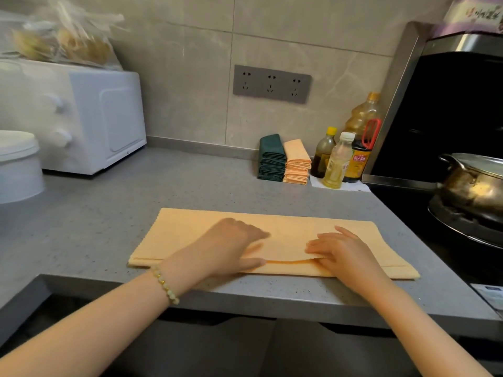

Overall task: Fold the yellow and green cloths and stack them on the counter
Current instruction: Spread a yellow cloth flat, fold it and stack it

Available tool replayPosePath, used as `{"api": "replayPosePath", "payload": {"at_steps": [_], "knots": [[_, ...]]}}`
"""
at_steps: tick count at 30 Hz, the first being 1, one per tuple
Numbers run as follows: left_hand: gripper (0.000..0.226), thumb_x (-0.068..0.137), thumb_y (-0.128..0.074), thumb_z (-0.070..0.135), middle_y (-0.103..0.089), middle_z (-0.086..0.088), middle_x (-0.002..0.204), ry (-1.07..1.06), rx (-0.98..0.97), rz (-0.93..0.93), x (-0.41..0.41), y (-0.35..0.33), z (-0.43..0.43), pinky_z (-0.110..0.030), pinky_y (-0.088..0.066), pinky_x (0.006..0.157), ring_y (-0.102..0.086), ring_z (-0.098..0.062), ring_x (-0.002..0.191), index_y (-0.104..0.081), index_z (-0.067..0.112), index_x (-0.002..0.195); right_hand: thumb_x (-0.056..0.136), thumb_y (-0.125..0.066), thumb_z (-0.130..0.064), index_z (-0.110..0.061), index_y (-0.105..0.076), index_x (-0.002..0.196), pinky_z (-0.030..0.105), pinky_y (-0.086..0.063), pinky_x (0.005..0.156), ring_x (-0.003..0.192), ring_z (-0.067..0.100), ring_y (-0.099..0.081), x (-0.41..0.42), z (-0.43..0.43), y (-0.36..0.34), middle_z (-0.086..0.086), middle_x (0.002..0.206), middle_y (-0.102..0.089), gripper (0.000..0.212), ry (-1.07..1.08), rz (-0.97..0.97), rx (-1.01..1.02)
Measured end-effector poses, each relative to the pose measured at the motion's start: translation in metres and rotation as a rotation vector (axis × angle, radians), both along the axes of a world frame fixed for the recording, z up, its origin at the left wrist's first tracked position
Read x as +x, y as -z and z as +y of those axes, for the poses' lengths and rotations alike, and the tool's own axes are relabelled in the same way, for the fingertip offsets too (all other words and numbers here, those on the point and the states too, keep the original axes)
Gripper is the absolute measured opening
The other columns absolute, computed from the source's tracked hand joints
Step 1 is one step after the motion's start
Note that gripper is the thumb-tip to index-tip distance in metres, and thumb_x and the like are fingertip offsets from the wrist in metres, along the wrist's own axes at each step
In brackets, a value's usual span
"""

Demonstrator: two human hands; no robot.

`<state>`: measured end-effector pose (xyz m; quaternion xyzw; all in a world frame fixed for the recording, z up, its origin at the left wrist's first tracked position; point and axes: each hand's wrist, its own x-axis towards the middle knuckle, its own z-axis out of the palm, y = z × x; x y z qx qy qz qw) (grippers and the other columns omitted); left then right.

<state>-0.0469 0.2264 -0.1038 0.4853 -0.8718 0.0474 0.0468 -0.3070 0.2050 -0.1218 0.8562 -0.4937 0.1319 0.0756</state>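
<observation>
**Yellow cloth in both hands at the counter's front edge**

Yellow cloth [190,235] lies on the grey counter [109,213] as a long doubled strip, running along the counter's front edge. My left hand [231,246] sits on the middle of it, fingers curled over the top layer and thumb along that layer's near edge, pinching it. My right hand [345,251] is just beside it on the same layer. Its fingers lie on top and point toward the left hand, the layer's edge passes under them, and it grips the layer too. Between the two hands the top layer stands slightly off the bottom one, showing a darker gap. A beaded bracelet [164,284] circles my left wrist.

At the counter's back, against the wall, a stack of folded green cloths [270,159] touches a stack of folded yellow cloths [297,164], with several bottles [337,161] just beside them. A white microwave [103,118] stands at the counter's left end, and a metal pot [473,186] sits past its right end.
</observation>
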Motion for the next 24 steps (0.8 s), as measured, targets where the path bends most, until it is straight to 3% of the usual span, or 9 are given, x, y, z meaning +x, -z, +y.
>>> {"api": "replayPosePath", "payload": {"at_steps": [4,6,10,13,16,18,24], "knots": [[0.05,0.095,-0.044,0.052,-0.045,0.012,0.145,0.121,-0.021,0.177,-0.021,0.021,0.003,-0.028,-0.034,0.107,-0.043,-0.01,0.131,-0.046,0.03,0.14,0.068,-0.083,-0.02,-0.031,-0.076,0.093,0.033,-0.034,0.101,0.098,0.011,-0.068,-0.002,0.006,0.009,-0.012,0.098,-0.073,0.028,-0.081,0.017,-0.133],[0.042,0.097,-0.043,0.047,-0.054,0.012,0.137,0.144,-0.063,0.213,-0.023,0.026,0.001,-0.028,-0.041,0.099,-0.049,-0.009,0.124,-0.054,0.029,0.134,0.06,-0.089,-0.021,-0.031,-0.077,0.085,0.038,-0.041,0.093,0.087,0.011,-0.071,-0.006,0.007,0.014,-0.013,0.089,-0.074,0.03,-0.094,0.033,-0.194],[0.033,0.096,-0.044,0.04,-0.072,0.012,0.105,0.257,-0.232,0.306,-0.024,0.033,0.003,-0.025,-0.054,0.068,-0.068,-0.011,0.093,-0.072,0.027,0.108,0.06,-0.088,-0.019,-0.028,-0.077,0.087,0.04,-0.044,0.093,0.087,0.012,-0.07,-0.012,0.013,0.017,-0.012,0.09,-0.074,0.031,-0.123,0.019,-0.248],[0.035,0.09,-0.043,0.04,-0.073,0.015,0.083,0.295,-0.353,0.36,-0.021,0.041,0.003,-0.019,-0.051,0.046,-0.068,-0.007,0.068,-0.076,0.029,0.091,0.064,-0.086,-0.021,-0.028,-0.077,0.09,0.038,-0.043,0.095,0.091,0.011,-0.069,-0.012,0.018,0.016,-0.014,0.092,-0.073,0.029,-0.116,0.019,-0.252],[0.035,0.09,-0.042,0.039,-0.073,0.014,0.08,0.309,-0.345,0.347,-0.022,0.045,0.005,-0.022,-0.05,0.043,-0.068,-0.009,0.066,-0.075,0.03,0.092,0.082,-0.068,-0.031,-0.029,-0.076,0.094,0.037,-0.039,0.098,0.094,0.01,-0.068,-0.011,0.023,0.019,-0.015,0.095,-0.073,0.014,-0.128,0.0,-0.251],[0.034,0.091,-0.042,0.039,-0.072,0.014,0.08,0.307,-0.337,0.325,-0.022,0.047,0.005,-0.023,-0.05,0.042,-0.068,-0.01,0.068,-0.074,0.03,0.094,0.09,-0.049,-0.039,-0.03,-0.074,0.099,0.033,-0.04,0.1,0.099,0.007,-0.066,-0.008,0.028,0.022,-0.017,0.1,-0.071,0.029,-0.149,-0.071,-0.192],[0.034,0.091,-0.042,0.045,-0.072,0.014,0.081,0.309,-0.261,0.288,-0.019,0.045,0.008,-0.026,-0.051,0.045,-0.068,-0.009,0.072,-0.073,0.031,0.095,0.091,-0.046,-0.042,-0.03,-0.074,0.1,0.03,-0.044,0.097,0.101,0.003,-0.063,-0.003,0.032,0.027,-0.018,0.102,-0.07,0.033,-0.202,-0.152,-0.156]]}}
